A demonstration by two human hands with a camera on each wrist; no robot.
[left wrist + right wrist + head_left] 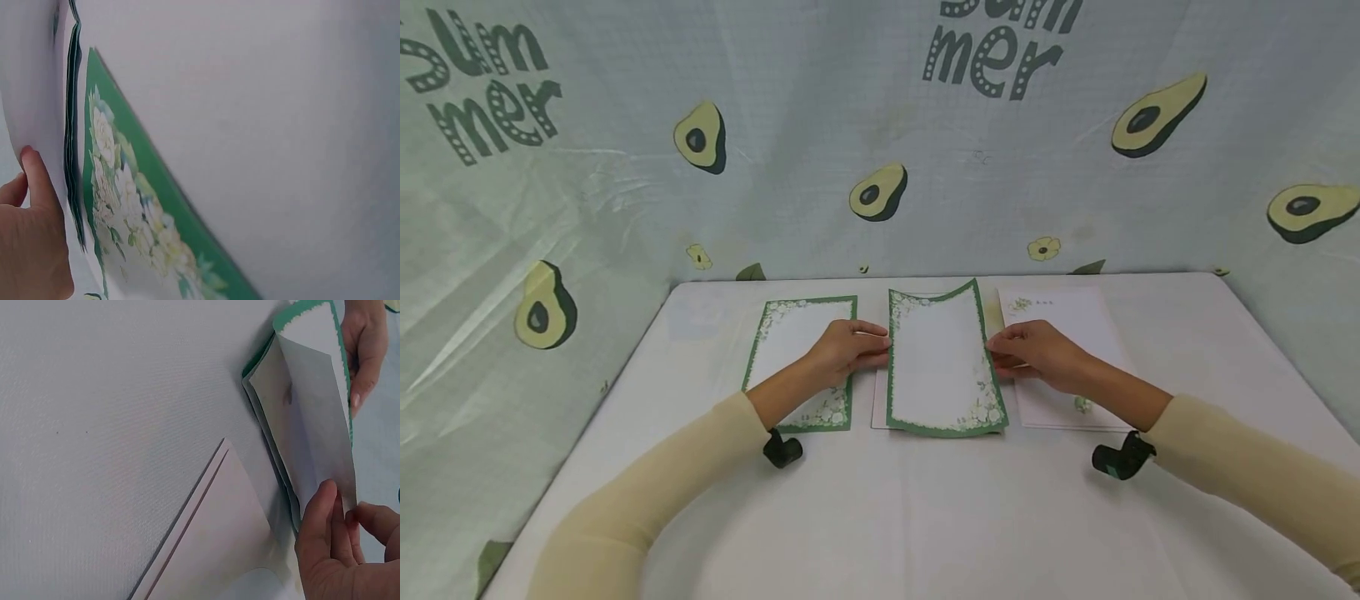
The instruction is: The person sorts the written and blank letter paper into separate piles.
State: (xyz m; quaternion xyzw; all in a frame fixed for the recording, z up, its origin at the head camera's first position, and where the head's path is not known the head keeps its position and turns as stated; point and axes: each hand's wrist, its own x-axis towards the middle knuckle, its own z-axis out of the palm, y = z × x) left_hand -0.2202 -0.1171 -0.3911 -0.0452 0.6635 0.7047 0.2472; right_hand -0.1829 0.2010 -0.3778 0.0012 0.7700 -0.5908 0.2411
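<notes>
A stack of green-bordered floral sheets (942, 367) sits at the middle of the white table (880, 517), bowed upward between my hands. My left hand (878, 343) holds its left edge, and the thumb (37, 181) lies against the lifted sheets (34, 87). On the other side my right hand (1002, 350) pinches the right edge between thumb and fingers (322, 515). In the right wrist view the stack (312, 419) fans open, with my left hand (362, 356) on its far side.
Another green-bordered sheet (801, 358) lies flat to the left, its floral corner (144, 231) showing in the left wrist view. Pale pink sheets (1075, 329) lie to the right, under my right hand (212, 544). An avocado-print cloth (880, 150) walls the back and sides.
</notes>
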